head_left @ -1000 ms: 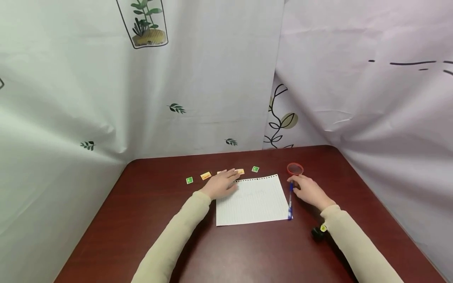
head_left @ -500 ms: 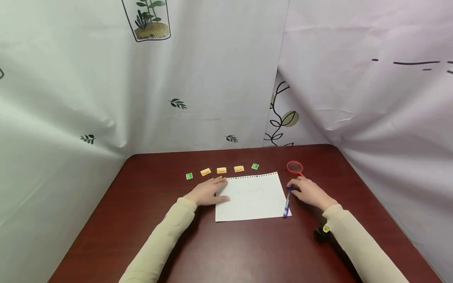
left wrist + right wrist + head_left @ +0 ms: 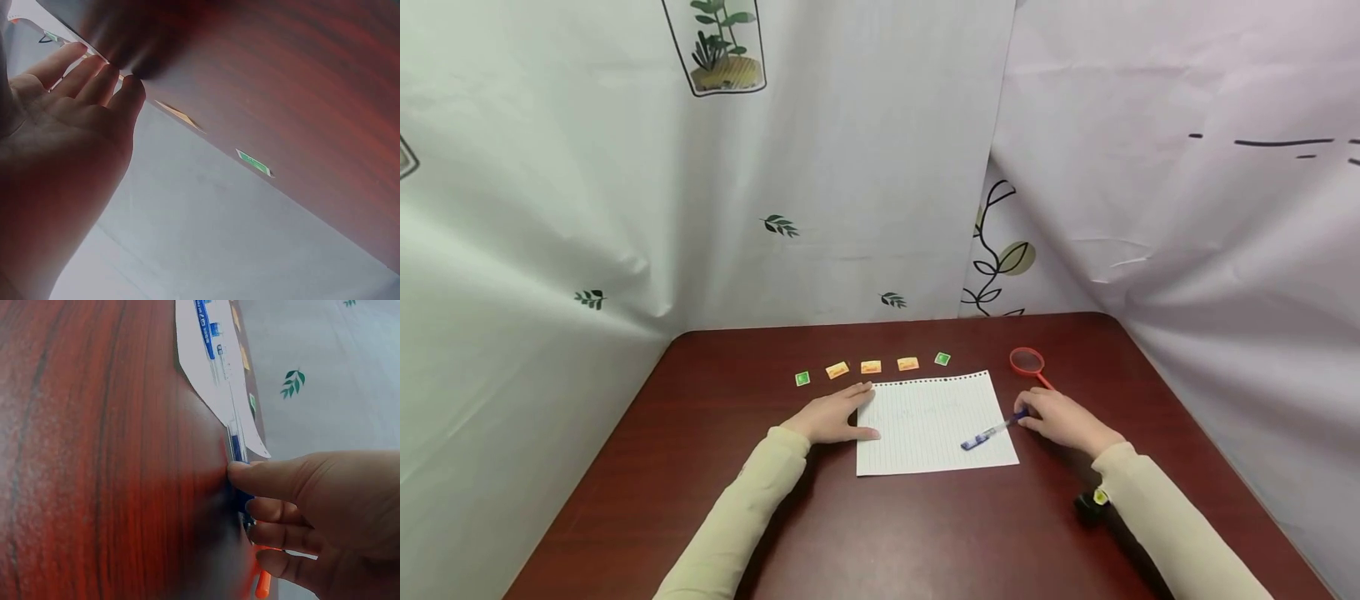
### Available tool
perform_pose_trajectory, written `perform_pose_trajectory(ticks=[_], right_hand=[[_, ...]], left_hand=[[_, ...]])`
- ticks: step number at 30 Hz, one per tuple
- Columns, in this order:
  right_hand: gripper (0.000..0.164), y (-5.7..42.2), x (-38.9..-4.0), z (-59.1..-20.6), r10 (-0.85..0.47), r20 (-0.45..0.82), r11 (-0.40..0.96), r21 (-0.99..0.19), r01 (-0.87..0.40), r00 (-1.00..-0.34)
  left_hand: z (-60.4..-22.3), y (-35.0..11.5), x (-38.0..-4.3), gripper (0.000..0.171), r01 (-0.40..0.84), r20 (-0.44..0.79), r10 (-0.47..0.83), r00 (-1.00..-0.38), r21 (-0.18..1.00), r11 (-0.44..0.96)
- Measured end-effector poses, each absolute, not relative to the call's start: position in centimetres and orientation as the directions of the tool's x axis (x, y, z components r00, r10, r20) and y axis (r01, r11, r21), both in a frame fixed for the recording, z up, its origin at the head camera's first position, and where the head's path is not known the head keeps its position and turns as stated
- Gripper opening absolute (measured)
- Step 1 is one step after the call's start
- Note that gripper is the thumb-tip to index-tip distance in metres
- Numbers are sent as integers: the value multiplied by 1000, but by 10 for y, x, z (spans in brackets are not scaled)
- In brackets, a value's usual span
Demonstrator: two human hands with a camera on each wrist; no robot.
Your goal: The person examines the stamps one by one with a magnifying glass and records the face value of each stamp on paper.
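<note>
A lined sheet of paper (image 3: 925,429) with a punched top edge lies on the dark red table (image 3: 880,533). My left hand (image 3: 833,418) rests at the sheet's left edge, fingers extended and thumb over the paper. Its fingers (image 3: 94,78) look straight in the left wrist view. My right hand (image 3: 1060,417) pinches a clear and blue pen (image 3: 988,434) by its blue end, between thumb and fingers. The pen (image 3: 232,406) slants across the paper's right side, its other end pointing toward the sheet's lower middle. Faint writing shows near the paper's top.
Behind the paper lie several small cards in a row, among them a green one (image 3: 802,378), an orange one (image 3: 871,367) and another green one (image 3: 942,358). A red magnifying glass (image 3: 1027,361) lies beyond my right hand. A small dark object (image 3: 1090,507) sits beside the right sleeve.
My left hand has slid left off the paper's middle to its left edge, uncovering the orange cards. My right hand has taken the pen and swung its far end left over the paper.
</note>
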State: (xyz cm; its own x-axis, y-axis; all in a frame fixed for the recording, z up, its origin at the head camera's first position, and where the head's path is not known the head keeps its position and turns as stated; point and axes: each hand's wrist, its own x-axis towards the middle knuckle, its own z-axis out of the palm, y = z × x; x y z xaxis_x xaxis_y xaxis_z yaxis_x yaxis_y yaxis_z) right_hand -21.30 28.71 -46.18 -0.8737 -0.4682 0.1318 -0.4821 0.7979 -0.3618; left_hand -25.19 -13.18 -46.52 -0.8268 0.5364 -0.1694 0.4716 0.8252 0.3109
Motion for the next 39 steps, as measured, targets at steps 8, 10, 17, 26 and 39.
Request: perform_pose_trajectory(ticks=[8, 10, 17, 26, 39], right_hand=[[14, 288, -208, -460, -497, 107, 785, -368, -499, -861], [13, 288, -208, -459, -492, 113, 779, -386, -494, -863], [11, 286, -211, -451, -427, 189, 763, -449, -465, -884], [10, 281, -213, -444, -332, 323, 697, -549, -461, -886], [10, 269, -222, -439, -163, 375, 663, -643, -383, -912]], left_hand=[[-468, -133, -251, 90, 463, -165, 534, -829, 332, 822], [-469, -133, -251, 91, 465, -160, 536, -829, 334, 820], [-469, -134, -250, 91, 469, -154, 537, -830, 332, 819], [-473, -133, -249, 91, 475, -152, 542, -826, 330, 816], [-472, -133, -250, 92, 473, -155, 540, -828, 324, 819]])
